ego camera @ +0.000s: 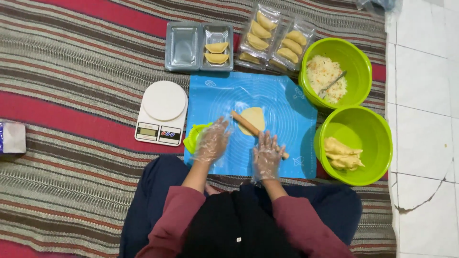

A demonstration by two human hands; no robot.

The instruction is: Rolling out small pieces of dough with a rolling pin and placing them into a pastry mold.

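I sit on a striped rug before a blue silicone mat (pixel 282 110). A flat round of yellow dough (pixel 256 117) lies on the mat under a wooden rolling pin (pixel 246 123) that runs diagonally. My right hand (pixel 267 155), in a clear plastic glove, rests flat with spread fingers on the pin's near right part. My left hand (pixel 213 141), also gloved, lies with fingers spread, its fingertips close to the pin's far left end. It partly covers a green plastic dumpling press (pixel 193 136) at the mat's left edge.
A white kitchen scale (pixel 162 112) stands left of the mat. Behind it are plastic trays (pixel 184 45) and packs of folded pastries (pixel 275 38). At the right, one green bowl (pixel 356 57) holds filling with a spoon, another (pixel 377 138) holds dough pieces. White tiles lie far right.
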